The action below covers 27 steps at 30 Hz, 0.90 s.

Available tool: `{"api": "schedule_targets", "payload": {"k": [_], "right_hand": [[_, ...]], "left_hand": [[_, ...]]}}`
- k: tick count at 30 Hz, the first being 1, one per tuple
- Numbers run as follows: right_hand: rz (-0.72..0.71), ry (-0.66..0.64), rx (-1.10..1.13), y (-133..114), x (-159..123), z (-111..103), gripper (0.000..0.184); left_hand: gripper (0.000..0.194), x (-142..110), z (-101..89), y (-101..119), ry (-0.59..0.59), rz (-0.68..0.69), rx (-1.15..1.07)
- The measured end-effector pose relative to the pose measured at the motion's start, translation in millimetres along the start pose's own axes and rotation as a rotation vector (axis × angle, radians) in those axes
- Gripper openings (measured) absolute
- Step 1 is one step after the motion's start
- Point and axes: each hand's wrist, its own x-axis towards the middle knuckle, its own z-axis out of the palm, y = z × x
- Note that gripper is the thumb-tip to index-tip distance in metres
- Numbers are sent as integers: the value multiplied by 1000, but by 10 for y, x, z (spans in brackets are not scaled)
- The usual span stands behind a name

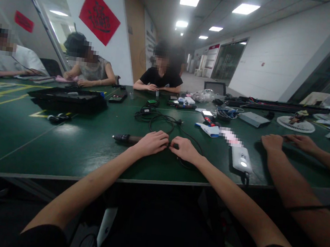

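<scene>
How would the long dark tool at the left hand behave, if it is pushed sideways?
The tool would probably roll, since its body looks round, though the left hand at its end may hold it back. It is likely stiff, being straight and thick. The shiny table might let it slide.

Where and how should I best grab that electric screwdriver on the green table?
Best guess: the exposed barrel of the electric screwdriver, from above. It lies sideways over the green table, slim tip pointing left, with the left hand over its rear part.
</scene>
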Motion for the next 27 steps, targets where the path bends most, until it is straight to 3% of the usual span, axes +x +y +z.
{"api": "schedule_targets", "payload": {"k": [27], "right_hand": [[6,8,5,-6,0,-4,7]], "left_hand": [[20,8,-12,20,4,-21,11]]}}
